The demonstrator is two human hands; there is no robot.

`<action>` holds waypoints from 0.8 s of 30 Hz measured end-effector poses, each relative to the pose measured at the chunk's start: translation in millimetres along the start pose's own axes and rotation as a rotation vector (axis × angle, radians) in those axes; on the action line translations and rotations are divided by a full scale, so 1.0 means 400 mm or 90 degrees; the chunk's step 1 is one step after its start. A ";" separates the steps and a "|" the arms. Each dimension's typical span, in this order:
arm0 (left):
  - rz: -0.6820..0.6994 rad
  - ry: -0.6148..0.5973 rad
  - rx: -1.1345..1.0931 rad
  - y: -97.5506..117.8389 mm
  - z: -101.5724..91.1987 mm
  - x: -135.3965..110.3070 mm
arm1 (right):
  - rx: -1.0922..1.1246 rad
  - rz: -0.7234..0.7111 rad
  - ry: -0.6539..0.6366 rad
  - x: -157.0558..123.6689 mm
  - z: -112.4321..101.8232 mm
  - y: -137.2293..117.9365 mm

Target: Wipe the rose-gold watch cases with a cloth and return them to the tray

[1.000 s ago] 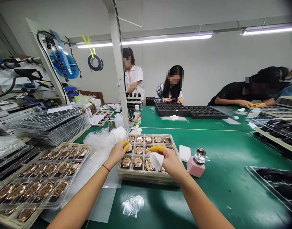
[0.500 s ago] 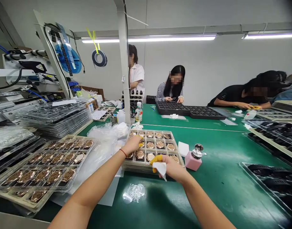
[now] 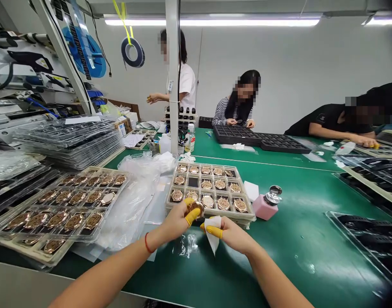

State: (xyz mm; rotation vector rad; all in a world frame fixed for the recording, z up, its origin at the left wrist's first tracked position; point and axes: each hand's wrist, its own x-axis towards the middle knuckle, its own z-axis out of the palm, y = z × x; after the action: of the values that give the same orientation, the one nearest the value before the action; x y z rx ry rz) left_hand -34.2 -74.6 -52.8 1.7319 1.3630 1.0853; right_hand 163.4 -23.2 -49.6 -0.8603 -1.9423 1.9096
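Observation:
My left hand (image 3: 179, 220), with yellow finger cots, pinches a rose-gold watch case (image 3: 196, 208) just above the front edge of a tray (image 3: 169, 194). My right hand (image 3: 229, 233), also in yellow finger cots, grips a folded white wipe (image 3: 213, 239) close to the right of that watch case. Rows of similar watch cases lie in the tray's compartments, and one compartment (image 3: 193, 182) in the middle row shows only its black bottom. The tray sits on top of a stack. Right of it stand a pink pump bottle (image 3: 265, 207) and a white pad (image 3: 251, 191).
On the left, clear-lidded trays (image 3: 117, 205) hold more watch cases beside crumpled plastic bags (image 3: 134, 201). A white post (image 3: 172, 85) rises behind the tray. Trays of black straps (image 3: 359, 231) lie at right. Several co-workers (image 3: 237, 107) are across the green table (image 3: 279, 265).
My left hand has lifted a watch case out of the tray's middle row and brought it towards me. My right hand, still with the wipe, has come beside it. The view has tilted down.

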 end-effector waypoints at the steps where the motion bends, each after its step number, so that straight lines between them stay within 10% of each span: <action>1: 0.003 -0.007 -0.065 -0.004 0.013 -0.019 | -0.024 -0.010 -0.002 -0.003 0.000 0.001; 9: -0.080 -0.088 -0.217 -0.035 0.066 -0.031 | -0.131 -0.001 0.045 -0.020 -0.042 0.031; 16: -0.204 -0.116 -0.227 -0.081 0.073 -0.053 | 0.087 0.036 0.218 -0.007 -0.023 0.028; 24: -0.094 -0.142 -0.273 -0.041 0.095 -0.066 | -0.119 -0.136 0.226 -0.004 0.021 0.127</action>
State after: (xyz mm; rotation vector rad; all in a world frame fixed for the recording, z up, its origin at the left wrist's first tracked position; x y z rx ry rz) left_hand -9.7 -96.9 -88.8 1.3694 1.0146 0.9823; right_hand 170.5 -33.7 -99.7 -0.9262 -1.9216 1.3683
